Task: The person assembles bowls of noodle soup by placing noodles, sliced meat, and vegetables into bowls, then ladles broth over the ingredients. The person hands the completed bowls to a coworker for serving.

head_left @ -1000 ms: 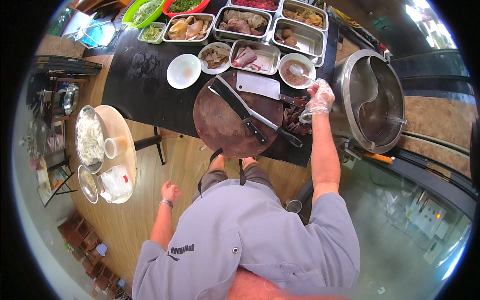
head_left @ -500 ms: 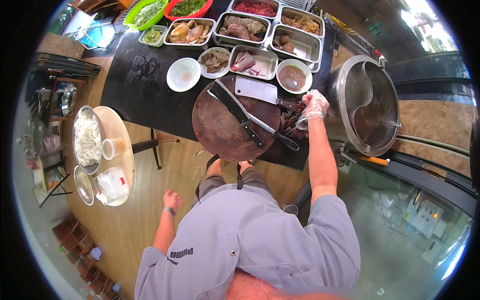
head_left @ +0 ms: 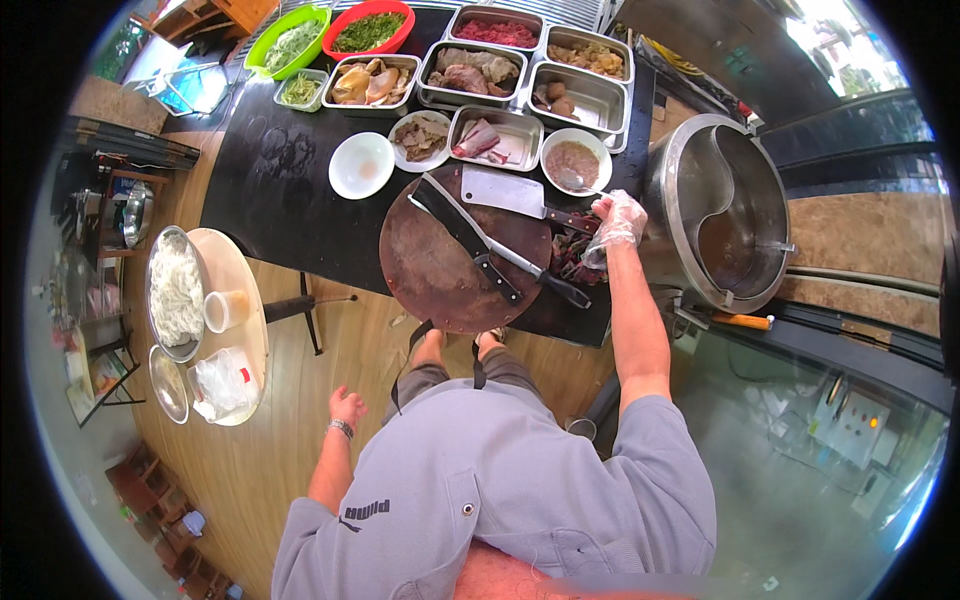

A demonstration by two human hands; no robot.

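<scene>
My right hand (head_left: 617,222), in a clear plastic glove, is closed on the handle of a spoon (head_left: 574,182). The spoon's bowl dips into pinkish-brown minced meat in a white bowl (head_left: 604,158). Just left of that hand is the dark handle of a cleaver (head_left: 503,190), its blade lying over the far edge of a round wooden chopping board (head_left: 425,268). A long black-bladed knife (head_left: 450,213) and a second knife with a black handle (head_left: 500,281) cross on the board. My bare left hand (head_left: 347,408) hangs at my side, holding nothing, fingers loosely bent.
Metal trays of meat (head_left: 475,72) and colanders of greens (head_left: 370,28) fill the table's far side. An empty-looking white bowl (head_left: 360,165) sits left. A large divided pot (head_left: 722,215) stands right. A round side table (head_left: 245,290) with noodles (head_left: 177,290) stands left.
The spoon sits slightly nearer the bowl's near rim, and its handle now shows across that rim. My right hand stays close beside the bowl. The whole view has shifted a little.
</scene>
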